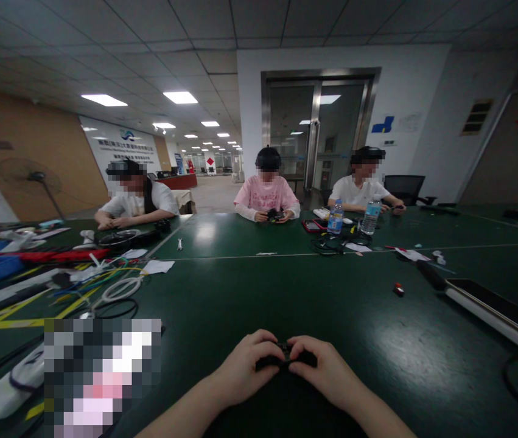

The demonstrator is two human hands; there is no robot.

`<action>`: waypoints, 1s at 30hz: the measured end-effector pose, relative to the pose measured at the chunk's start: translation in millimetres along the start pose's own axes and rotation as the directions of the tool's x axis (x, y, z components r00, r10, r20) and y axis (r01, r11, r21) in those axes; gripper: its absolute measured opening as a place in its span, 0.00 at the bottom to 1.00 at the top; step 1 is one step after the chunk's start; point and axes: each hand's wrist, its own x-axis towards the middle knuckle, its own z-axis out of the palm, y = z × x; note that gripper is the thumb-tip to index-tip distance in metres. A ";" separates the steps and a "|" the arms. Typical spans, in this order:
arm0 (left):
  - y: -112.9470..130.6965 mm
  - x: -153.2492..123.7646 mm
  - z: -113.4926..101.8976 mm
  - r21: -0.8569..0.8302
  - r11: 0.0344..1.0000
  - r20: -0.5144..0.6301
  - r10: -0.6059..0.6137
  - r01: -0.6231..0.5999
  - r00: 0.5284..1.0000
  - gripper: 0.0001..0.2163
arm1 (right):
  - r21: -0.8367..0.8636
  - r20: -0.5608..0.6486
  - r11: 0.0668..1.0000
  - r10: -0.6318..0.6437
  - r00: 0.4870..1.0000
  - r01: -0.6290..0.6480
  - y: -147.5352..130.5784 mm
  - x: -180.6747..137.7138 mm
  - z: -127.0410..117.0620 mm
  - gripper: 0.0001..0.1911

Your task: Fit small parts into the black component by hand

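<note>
My left hand (246, 365) and my right hand (320, 365) meet near the front edge of the dark green table (286, 292). Both have their fingers curled round a small black object (285, 358) held between them. Only a thin strip of it shows between the fingertips; I cannot make out what it is. Both forearms reach in from the bottom of the picture.
Three people sit across the table, each handling small items. Two water bottles (371, 215) stand near the right one. Cables, a white cord loop (119, 289) and papers lie at the left. A phone on a white base (496, 307) lies at right. A small red object (398, 289) sits mid-table.
</note>
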 end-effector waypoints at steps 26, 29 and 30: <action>2.3 0.1 -0.3 0.001 1.000 0.007 -0.016 0.016 1.000 0.15 | -0.062 -0.019 0.997 -0.039 0.999 0.038 0.6 -0.3 1.0 0.13; 2.8 0.6 -0.2 0.018 1.000 0.017 -0.019 0.019 1.000 0.14 | -0.064 -0.016 0.997 -0.035 0.999 0.034 3.3 0.0 1.5 0.12; 2.6 0.7 0.0 0.019 1.000 0.018 -0.021 0.020 1.000 0.14 | -0.066 -0.014 0.997 -0.034 0.999 0.033 4.2 0.1 1.7 0.12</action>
